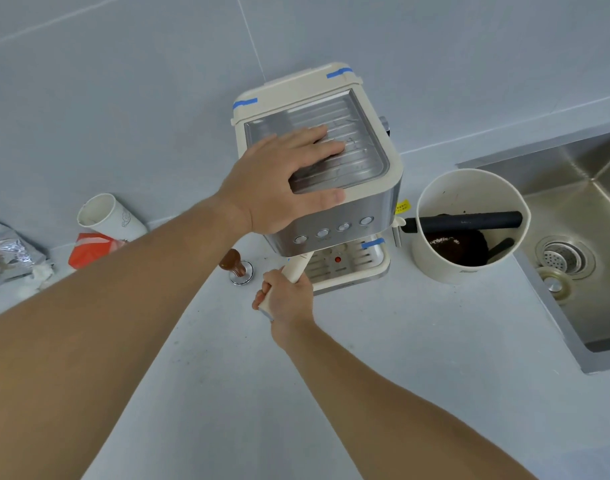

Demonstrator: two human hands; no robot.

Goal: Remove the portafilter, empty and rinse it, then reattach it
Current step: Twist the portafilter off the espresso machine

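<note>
Espresso machine: cream and steel body, standing on the pale counter against the tiled wall; strips of blue tape at its top corners and by the drip tray.

Left hand: laid flat and spread on the ribbed metal top of the machine, thumb over the front edge, gripping nothing.

Right hand: closed around the cream handle of the portafilter, just in front of the machine's lower left corner.

Portafilter: handle angles up under the machine's front (its basket end is hidden beneath the button panel, so seating cannot be told).

Tamper: brown knob on a steel base, just left of the machine.

Knock box: cream tub with a dark crossbar and spent grounds inside, just right of the machine.

Sink: steel, further right, beyond the knock box.

Paper cup, red packet, foil bag: well left of the machine, by the wall.
</note>
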